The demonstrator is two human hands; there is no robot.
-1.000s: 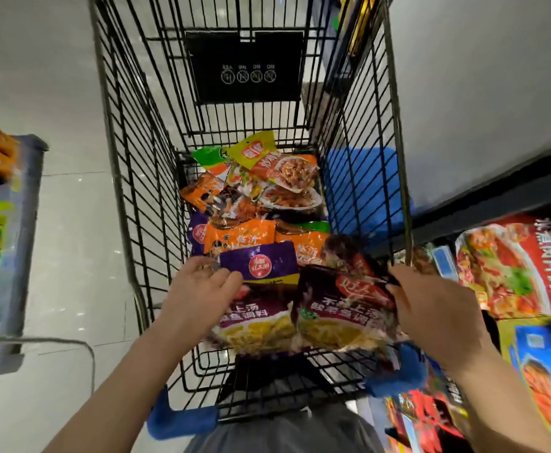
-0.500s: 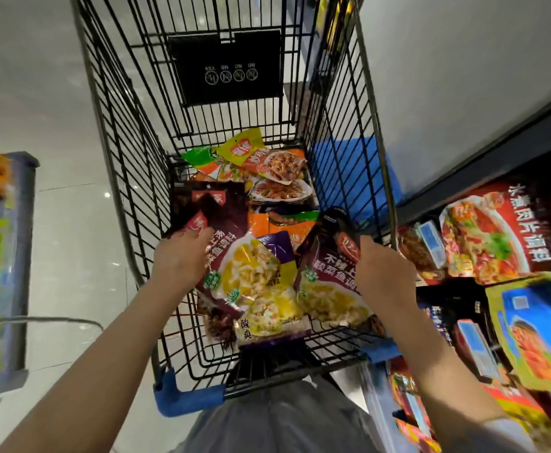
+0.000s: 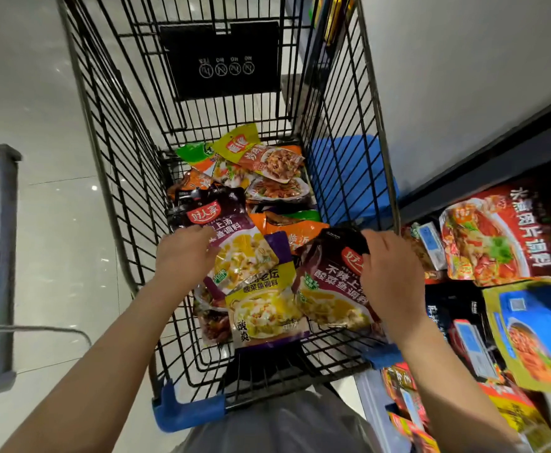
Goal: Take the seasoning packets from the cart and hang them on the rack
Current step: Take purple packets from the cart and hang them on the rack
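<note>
Now | left hand [image 3: 182, 253] fingers grip purple packet [image 3: 231, 243] | right hand [image 3: 390, 273] fingers grip dark packet [image 3: 329, 279], label half-hidden

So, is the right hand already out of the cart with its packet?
No, the right hand grips a dark purple packet low inside the cart, with other packets lying beside it.

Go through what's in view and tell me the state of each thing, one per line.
Left hand: grips a dark purple packet, lifted over the pile.
Right hand: grips a second dark purple packet by its top.
Yellow packet: lying between the two, not held.
Cart: part full of loose packets.
Rack packets: already hanging at right.
</note>
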